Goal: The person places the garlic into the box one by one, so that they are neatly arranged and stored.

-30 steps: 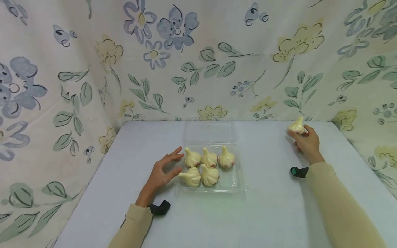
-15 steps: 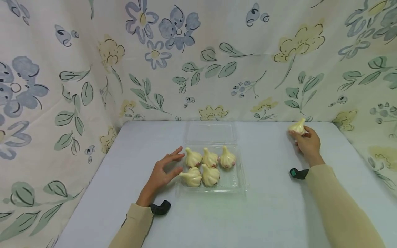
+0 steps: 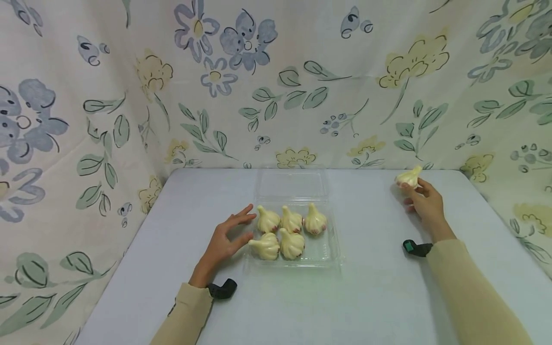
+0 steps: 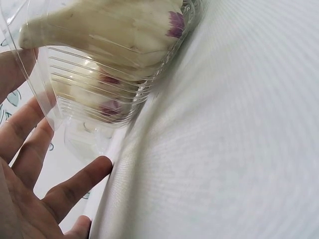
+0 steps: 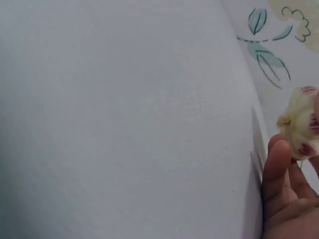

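Toward the table's back right, my right hand [image 3: 427, 203] grips a garlic bulb [image 3: 407, 178] between thumb and fingers. Purple patches and the root end of that garlic bulb [image 5: 299, 122] show in the right wrist view. My left hand [image 3: 226, 239] rests at the left side of a clear plastic box [image 3: 316, 251], fingers spread and fairly straight. Close up, the fingers [image 4: 30, 149] touch the ribbed wall of the plastic box [image 4: 94, 74]. Several garlic bulbs [image 3: 292, 244] lie inside in two rows, three at the back and two in front.
The box's clear lid [image 3: 293, 184] lies folded back behind it on the white table [image 3: 366, 297]. A floral cloth [image 3: 276, 96] hangs along the table's back and left side. Each wrist bears a small black camera, such as the left one [image 3: 223, 289].
My right hand has shifted slightly left with the garlic bulb. My left hand and the box have stayed in place.
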